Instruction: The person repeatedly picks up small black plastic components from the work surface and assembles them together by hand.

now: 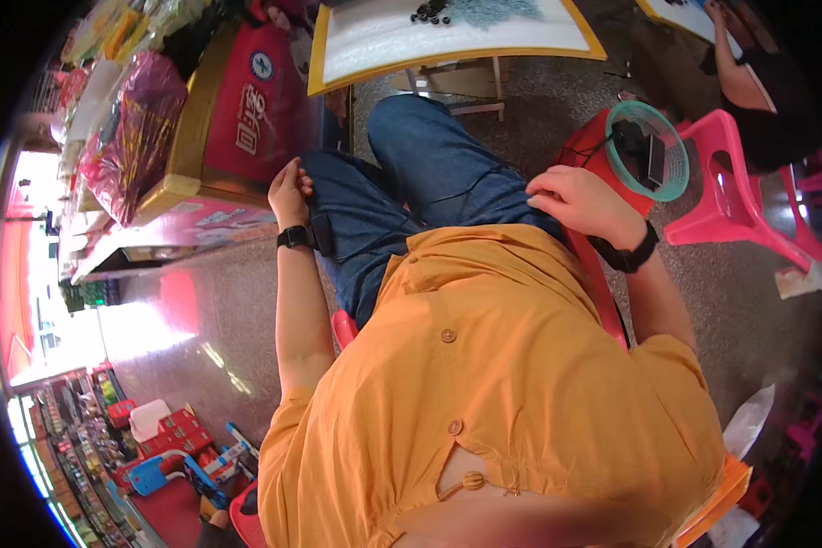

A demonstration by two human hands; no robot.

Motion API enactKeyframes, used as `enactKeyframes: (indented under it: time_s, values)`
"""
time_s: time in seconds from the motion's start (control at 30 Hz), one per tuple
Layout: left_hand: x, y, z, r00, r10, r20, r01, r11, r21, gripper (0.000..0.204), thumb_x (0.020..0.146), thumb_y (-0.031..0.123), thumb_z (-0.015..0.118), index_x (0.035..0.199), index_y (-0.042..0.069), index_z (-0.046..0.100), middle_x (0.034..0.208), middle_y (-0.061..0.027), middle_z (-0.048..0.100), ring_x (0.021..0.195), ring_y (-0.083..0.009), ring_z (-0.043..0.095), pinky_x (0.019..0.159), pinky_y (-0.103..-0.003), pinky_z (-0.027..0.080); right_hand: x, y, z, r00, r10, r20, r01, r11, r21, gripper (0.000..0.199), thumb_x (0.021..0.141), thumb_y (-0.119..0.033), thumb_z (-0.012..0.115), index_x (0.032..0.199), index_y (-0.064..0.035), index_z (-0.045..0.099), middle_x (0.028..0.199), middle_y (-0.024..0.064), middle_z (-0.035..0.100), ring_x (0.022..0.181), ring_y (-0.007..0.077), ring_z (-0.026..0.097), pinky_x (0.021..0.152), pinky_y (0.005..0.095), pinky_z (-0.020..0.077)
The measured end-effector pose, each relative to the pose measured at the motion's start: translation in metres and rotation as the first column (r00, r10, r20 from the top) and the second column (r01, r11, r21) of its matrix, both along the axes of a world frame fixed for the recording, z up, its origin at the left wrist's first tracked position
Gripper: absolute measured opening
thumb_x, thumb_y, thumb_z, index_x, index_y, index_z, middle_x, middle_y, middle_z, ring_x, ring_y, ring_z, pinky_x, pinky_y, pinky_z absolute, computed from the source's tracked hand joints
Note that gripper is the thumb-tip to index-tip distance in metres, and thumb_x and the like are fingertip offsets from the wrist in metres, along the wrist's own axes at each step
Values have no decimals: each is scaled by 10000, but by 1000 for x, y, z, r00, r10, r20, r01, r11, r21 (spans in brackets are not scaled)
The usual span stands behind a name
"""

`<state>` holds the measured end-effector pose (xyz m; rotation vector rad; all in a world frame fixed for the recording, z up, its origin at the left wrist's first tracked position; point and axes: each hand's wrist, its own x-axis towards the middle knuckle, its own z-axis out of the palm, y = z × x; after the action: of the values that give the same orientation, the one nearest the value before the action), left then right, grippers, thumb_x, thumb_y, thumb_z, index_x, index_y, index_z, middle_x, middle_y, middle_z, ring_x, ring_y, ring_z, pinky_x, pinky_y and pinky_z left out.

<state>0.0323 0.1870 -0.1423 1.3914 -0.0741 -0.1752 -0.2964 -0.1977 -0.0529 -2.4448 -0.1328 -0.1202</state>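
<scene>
I sit with both forearms along my sides. My left hand (289, 192) hangs beside my left thigh, its fingers loosely bent and a little apart, with nothing seen in it. On top of my right thigh lies my right hand (580, 201), palm down; its fingers are slightly curled and no object shows in them. Blue jeans (447, 164) cover my legs. Beyond my knees stands a table (374, 50) with a white top and yellow edging. Several black round beads (432, 15) and a spread of small light-blue pieces (495, 11) lie on it, apart from both hands.
A turquoise basket (674, 164) with dark objects stands on something red to the right, near a pink plastic stool (740, 196). Another person's arm (729, 68) shows at upper right. A red and gold box (233, 119) with wrapped packages (142, 137) is at left.
</scene>
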Motion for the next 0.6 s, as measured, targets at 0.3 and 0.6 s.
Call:
enactKeyframes:
  time_s: [0.3, 0.6]
  values:
    - [-11, 13, 6, 993, 41, -112, -44, 999, -31, 262, 953, 194, 637, 1125, -3, 654, 789, -28, 625, 625, -105, 575, 509, -202, 451, -8, -6, -11, 992, 54, -111, -58, 998, -29, 226, 863, -224, 642, 979, -33, 679, 924, 163, 654, 901, 338, 633, 786, 406, 512]
    - [-106, 60, 1, 958, -131, -255, 221, 903, 368, 317, 989, 274, 568, 1194, 39, 625, 867, 17, 616, 775, -98, 602, 634, -220, 485, -24, -36, -42, 986, -25, -165, 12, 997, -74, 250, 864, -217, 648, 1004, -10, 652, 917, 171, 647, 890, 337, 635, 790, 404, 513]
